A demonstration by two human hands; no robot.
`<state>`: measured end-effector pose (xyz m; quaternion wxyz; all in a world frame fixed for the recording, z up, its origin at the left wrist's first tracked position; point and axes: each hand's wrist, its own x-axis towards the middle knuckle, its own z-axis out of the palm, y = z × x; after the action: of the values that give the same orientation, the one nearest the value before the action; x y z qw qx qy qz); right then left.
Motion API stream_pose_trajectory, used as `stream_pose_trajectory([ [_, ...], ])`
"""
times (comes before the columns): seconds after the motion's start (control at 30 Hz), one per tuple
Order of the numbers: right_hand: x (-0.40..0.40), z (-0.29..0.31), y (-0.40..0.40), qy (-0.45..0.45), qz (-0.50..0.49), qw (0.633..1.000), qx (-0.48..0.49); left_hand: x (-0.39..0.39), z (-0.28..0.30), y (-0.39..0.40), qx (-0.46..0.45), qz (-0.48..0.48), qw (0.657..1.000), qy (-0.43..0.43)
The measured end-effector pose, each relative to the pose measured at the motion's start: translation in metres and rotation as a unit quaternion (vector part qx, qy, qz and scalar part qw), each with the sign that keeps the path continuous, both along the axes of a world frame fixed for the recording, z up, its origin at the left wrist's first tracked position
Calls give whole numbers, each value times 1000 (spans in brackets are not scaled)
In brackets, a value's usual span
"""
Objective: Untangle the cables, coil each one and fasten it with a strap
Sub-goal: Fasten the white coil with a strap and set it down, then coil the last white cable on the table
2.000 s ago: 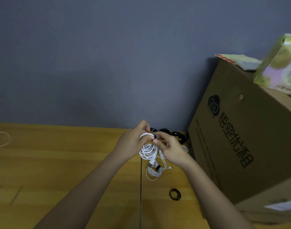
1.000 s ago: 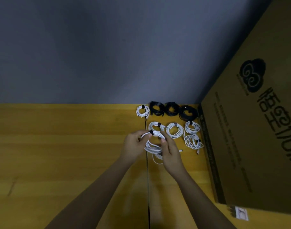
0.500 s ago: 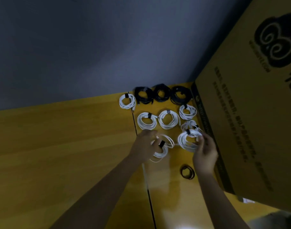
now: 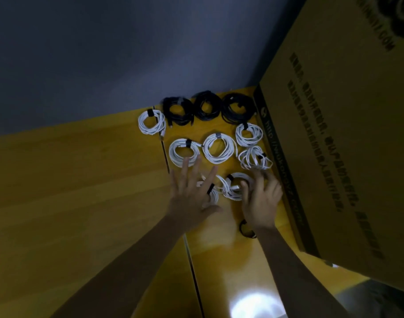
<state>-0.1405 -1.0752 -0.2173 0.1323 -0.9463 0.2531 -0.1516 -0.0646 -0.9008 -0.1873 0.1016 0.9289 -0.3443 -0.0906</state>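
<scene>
A large cardboard box (image 4: pixel 338 138) stands at the right of a yellow wooden tabletop (image 4: pixel 70 191). The left hand (image 4: pixel 193 196), fingers spread straight, lies over one strapped white cable coil (image 4: pixel 213 195). The right hand (image 4: pixel 262 200), fingers loosely bent, touches a neighbouring white coil (image 4: pixel 233 185).

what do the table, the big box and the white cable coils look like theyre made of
Table: looks like wood or wood laminate, glossy; grain lines and a lamp glare show.
Big box: corrugated cardboard, matte brown with dark printing.
White cable coils: probably smooth plastic-sheathed cord, each bound by a dark strap, likely fabric or hook-and-loop.
</scene>
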Motion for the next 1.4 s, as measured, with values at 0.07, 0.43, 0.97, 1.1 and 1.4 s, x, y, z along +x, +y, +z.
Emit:
stream_pose_trajectory([
  [0.07,-3,2,-5,4,60,998,-20,5,0,1,15,-44,999,-14],
  [0.43,24,-2,-16,235,133,963,-19,27,-22,19,92,55,992,65],
  [0.97,42,54,-10,241,147,959,9,42,43,9,111,82,983,121],
  [1.1,55,87,7,225,201,953,9,33,92,36,35,164,986,13],
  [1.4,82,156,135,167,368,914,32,-13,170,200,58,361,930,-26],
])
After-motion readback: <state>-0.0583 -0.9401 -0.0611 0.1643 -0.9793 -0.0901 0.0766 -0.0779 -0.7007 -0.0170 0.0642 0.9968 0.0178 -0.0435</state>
